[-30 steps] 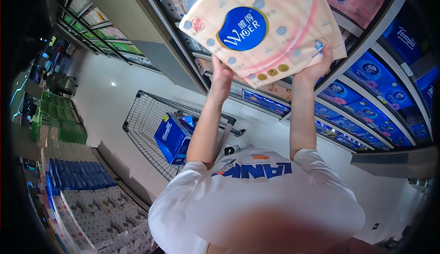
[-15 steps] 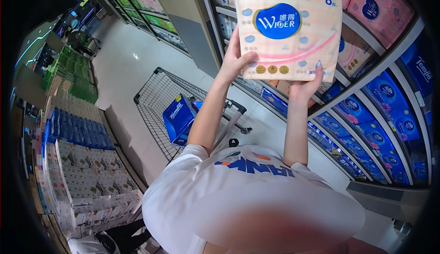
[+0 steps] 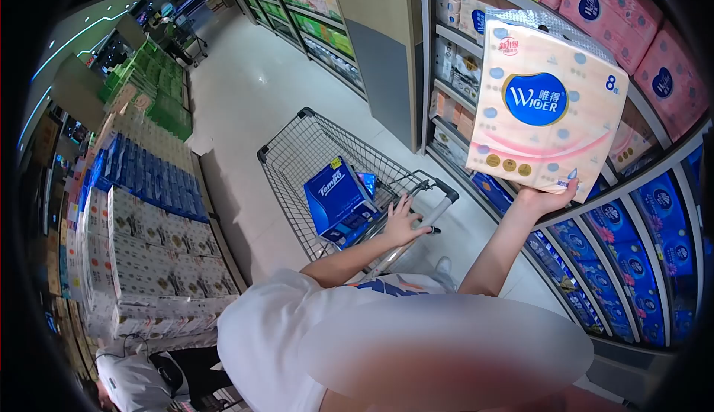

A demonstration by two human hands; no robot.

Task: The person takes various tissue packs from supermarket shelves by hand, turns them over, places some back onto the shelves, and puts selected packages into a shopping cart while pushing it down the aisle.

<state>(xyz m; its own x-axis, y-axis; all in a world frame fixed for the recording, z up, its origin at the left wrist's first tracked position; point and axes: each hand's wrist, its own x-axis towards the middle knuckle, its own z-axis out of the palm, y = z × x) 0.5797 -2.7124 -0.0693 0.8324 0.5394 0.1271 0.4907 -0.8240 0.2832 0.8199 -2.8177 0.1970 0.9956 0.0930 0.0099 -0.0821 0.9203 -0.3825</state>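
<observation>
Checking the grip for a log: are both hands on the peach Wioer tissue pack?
No, only the right hand holds up the Wioer tissue pack; the left hand rests on the cart handle.

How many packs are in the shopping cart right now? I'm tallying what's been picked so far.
2 visible: a large blue Tempo pack at the cart's near end, and a smaller shiny blue pack tucked just behind it. The pink Wider pack is held up outside it. More may be hidden underneath.

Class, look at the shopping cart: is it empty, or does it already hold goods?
Not empty. The shopping cart holds a blue Tempo box in its wire basket. The left hand rests by the cart's handle.
</observation>
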